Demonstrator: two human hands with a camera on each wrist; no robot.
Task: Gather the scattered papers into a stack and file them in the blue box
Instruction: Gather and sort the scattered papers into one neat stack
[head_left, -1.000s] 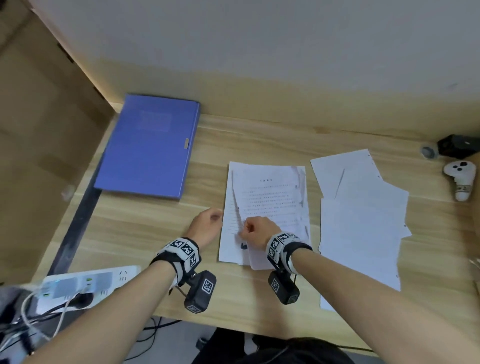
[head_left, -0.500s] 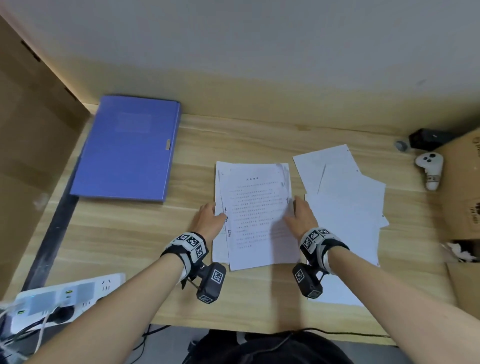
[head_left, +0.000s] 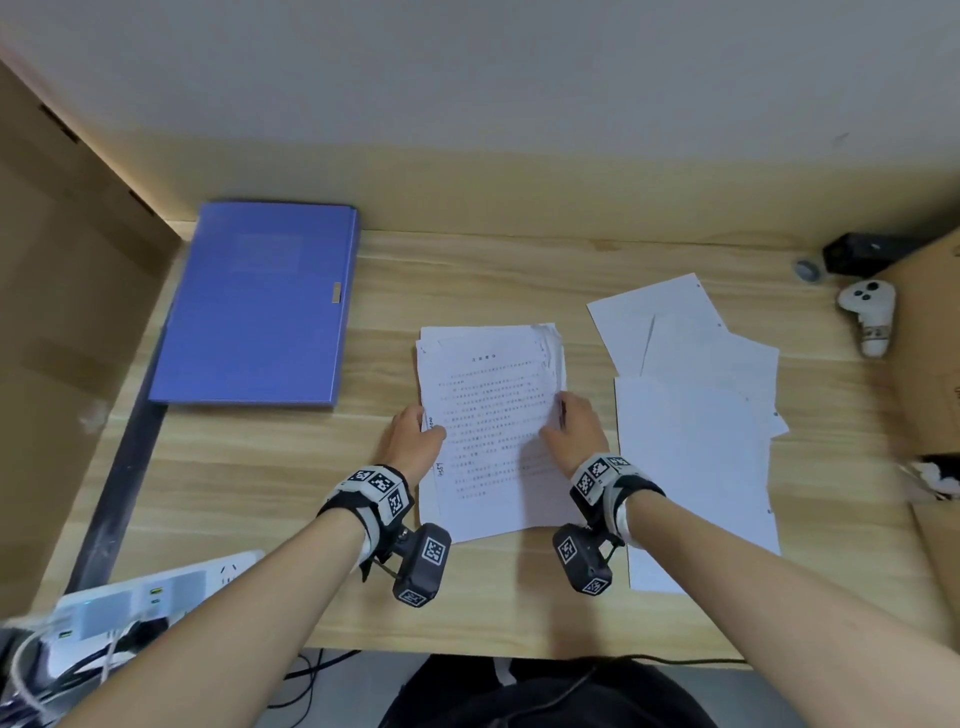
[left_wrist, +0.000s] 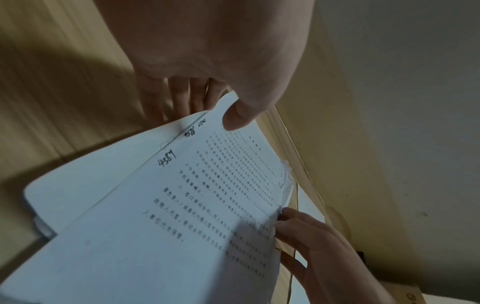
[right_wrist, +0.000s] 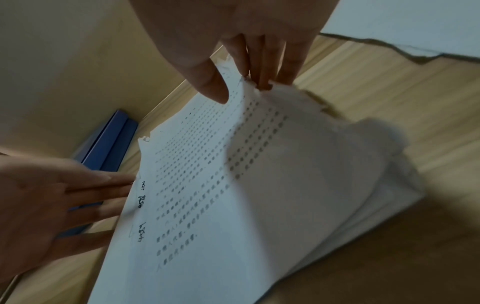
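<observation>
A stack of printed papers (head_left: 493, 415) lies mid-desk, slightly uneven at its edges. My left hand (head_left: 422, 430) pinches its left edge, thumb (left_wrist: 236, 117) on top and fingers (left_wrist: 182, 98) underneath. My right hand (head_left: 563, 422) pinches the right edge the same way, thumb (right_wrist: 210, 82) above and fingers (right_wrist: 262, 61) below; that edge of the stack (right_wrist: 233, 195) is raised off the desk. Several blank sheets (head_left: 691, 441) lie spread out to the right. The blue box (head_left: 254, 306) lies flat and closed at the back left.
A white power strip (head_left: 156, 597) with cables sits at the front left corner. A white controller (head_left: 867, 317) and a black object (head_left: 862, 254) lie at the back right beside a cardboard box (head_left: 930, 364). Cardboard (head_left: 62, 312) walls the left side.
My right hand moved from the lower left of the stack to its right edge, and my left hand closed onto the left edge. The sheets now sit more squarely together.
</observation>
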